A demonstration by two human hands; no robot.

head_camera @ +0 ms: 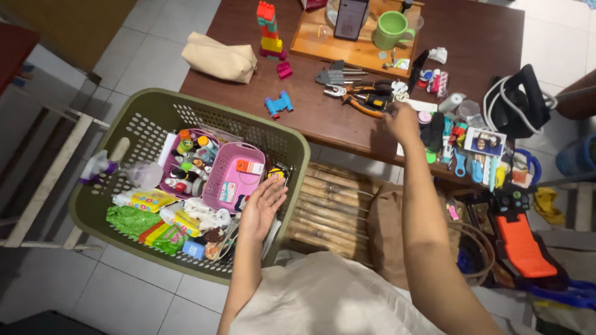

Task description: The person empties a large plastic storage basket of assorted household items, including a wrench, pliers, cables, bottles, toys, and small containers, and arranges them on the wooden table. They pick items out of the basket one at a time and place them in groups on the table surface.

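Your left hand [262, 208] hangs open, palm up, fingers loosely spread, inside the olive green laundry basket [105, 162]; it grips nothing. Just beside its fingertips lies a pink plastic tray [231, 177], and beyond that a second pink tray holding small bottles [186, 162]. Green and yellow packets [149, 224] lie at the near end of the basket, and a spray bottle [127, 172] leans against its left wall.

Your right hand [402, 122] reaches out over the brown wooden surface [323, 121]. Its fingers lie at the orange-handled pliers [366, 104]; you cannot tell from this view whether they have closed on the handles. Just left of the pliers lies a set of metal keys and tools [338, 75].

Farther back on the surface: a green mug [391, 29] on a wooden board [310, 38], a stack of coloured building blocks [269, 32], a beige pouch [218, 58], a small blue toy [279, 103]. Right of the hand lies a clutter of small items.
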